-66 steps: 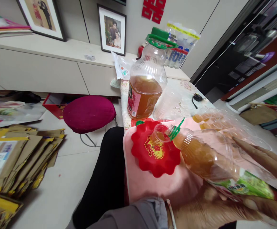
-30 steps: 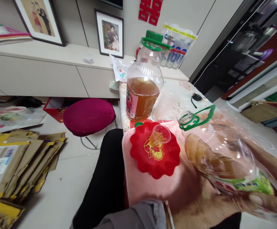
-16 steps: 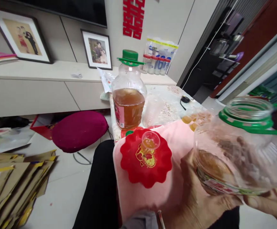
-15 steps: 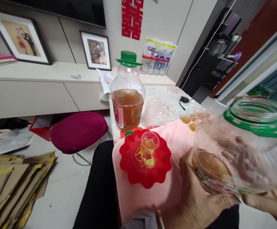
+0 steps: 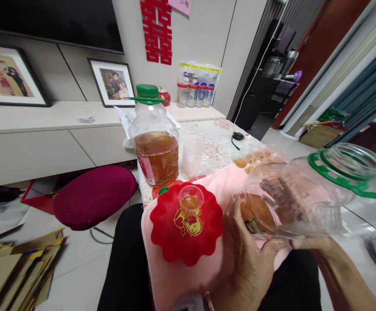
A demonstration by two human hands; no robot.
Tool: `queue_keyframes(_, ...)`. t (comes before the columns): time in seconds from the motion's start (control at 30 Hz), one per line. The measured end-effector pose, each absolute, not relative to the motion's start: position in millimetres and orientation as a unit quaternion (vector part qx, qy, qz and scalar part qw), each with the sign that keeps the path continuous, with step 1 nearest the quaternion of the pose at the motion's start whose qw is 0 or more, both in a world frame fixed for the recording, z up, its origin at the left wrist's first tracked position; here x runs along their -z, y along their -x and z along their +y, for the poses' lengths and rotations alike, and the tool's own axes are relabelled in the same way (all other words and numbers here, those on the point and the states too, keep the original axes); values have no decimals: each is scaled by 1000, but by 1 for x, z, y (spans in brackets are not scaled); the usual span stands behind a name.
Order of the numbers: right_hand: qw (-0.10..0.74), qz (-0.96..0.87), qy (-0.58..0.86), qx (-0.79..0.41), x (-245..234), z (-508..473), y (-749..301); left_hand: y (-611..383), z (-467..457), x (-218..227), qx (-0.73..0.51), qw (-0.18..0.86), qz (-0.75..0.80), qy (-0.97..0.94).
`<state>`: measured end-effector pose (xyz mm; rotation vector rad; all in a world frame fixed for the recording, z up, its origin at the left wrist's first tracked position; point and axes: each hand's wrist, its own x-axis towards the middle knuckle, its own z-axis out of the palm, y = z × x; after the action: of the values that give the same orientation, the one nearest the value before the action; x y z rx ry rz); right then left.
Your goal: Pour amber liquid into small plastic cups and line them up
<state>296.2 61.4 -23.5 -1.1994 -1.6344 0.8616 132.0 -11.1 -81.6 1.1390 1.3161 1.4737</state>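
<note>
I hold a large clear plastic jug (image 5: pixel 301 203) with a green neck ring, its open mouth tilted up to the right. A little amber liquid sits at its base. My left hand (image 5: pixel 249 259) cups the jug's bottom, fingers wrapped on it. My right hand (image 5: pixel 307 242) grips it from underneath on the far side, partly hidden behind the plastic. A small clear cup (image 5: pixel 191 201) holding amber liquid stands on a red scalloped plate (image 5: pixel 181 237) on a pink cloth (image 5: pixel 188 276) at the table edge.
A second jug (image 5: pixel 155 147), half full of amber liquid with a green cap, stands behind the plate beside a stack of clear cups (image 5: pixel 192 157). A magenta stool (image 5: pixel 93 196) and flattened cardboard (image 5: pixel 16 268) lie on the floor to the left. A low cabinet (image 5: pixel 45 134) carries framed photos.
The jug went from tipped down over the small cup to raised, its mouth swung up and to the right. The cup now holds liquid. My view has lifted and turned right.
</note>
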Motion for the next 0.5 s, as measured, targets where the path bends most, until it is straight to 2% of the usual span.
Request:
queue_keyframes(0.2,480,-616,440,-443,39,78,-282,-128,-5,79,-587,371,553,-460)
queue_keyframes(0.5,524,-567,419,-479,62,78,-280,-122,1,73,-573,333,560,-497)
